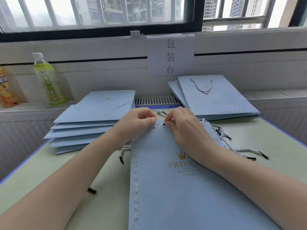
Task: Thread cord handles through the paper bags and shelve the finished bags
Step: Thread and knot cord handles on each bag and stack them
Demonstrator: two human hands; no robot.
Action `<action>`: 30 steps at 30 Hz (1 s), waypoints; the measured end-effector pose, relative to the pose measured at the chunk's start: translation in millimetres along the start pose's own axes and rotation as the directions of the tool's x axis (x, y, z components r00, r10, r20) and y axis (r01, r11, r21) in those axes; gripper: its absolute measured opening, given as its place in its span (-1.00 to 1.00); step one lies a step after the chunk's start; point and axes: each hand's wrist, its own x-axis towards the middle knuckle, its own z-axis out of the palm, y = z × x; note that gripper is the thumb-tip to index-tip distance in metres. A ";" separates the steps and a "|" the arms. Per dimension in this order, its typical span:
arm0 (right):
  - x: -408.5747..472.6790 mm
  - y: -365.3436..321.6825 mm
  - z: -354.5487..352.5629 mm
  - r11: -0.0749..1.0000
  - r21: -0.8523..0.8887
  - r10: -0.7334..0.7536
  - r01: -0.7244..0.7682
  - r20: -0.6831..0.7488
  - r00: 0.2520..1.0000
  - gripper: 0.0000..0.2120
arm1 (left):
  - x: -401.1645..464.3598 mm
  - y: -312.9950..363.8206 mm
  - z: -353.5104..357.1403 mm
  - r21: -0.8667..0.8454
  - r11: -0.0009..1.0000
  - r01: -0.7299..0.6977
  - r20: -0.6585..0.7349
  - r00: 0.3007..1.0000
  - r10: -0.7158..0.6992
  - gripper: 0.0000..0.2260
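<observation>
A flat light-blue paper bag [174,188] with a gold crown print lies in front of me on the green table. My left hand [137,123] grips the bag's top edge beside a punched hole [154,127]. My right hand [184,125] pinches a twisted white cord with a black tip [164,124] at the neighbouring hole. A stack of bags without handles [93,117] sits at the left. At the back right lies a stack of bags with handles [216,97].
Loose cords with black tips [239,148] lie to the right of the bag, and others poke out at its left [122,155]. A green drink bottle [48,80] and an orange packet [6,90] stand on the ledge. A paper sign [170,55] hangs on the wall.
</observation>
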 end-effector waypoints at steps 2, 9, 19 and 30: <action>0.2 -0.3 -0.2 1.000 0.022 0.011 -0.012 0.017 1.000 -0.96 | -0.6 2.3 -7.6 -0.041 0.999 0.021 0.067 0.998 -0.018 -0.91; 5.9 -3.2 -12.0 0.993 -0.059 -0.108 0.099 -0.182 0.977 -0.94 | -1.5 4.1 -9.7 -0.078 0.996 -0.031 0.107 0.994 0.039 -0.86; 3.6 -8.2 -11.6 0.930 -0.183 -0.327 0.320 -0.008 0.945 -0.95 | -3.4 6.4 2.5 0.011 0.993 -0.115 0.026 0.993 0.115 -0.84; 3.0 -17.3 -6.1 0.970 0.194 -0.148 0.146 -0.002 0.989 -0.90 | 1.1 -0.9 13.0 0.084 0.995 -0.053 -0.060 0.996 0.058 -0.48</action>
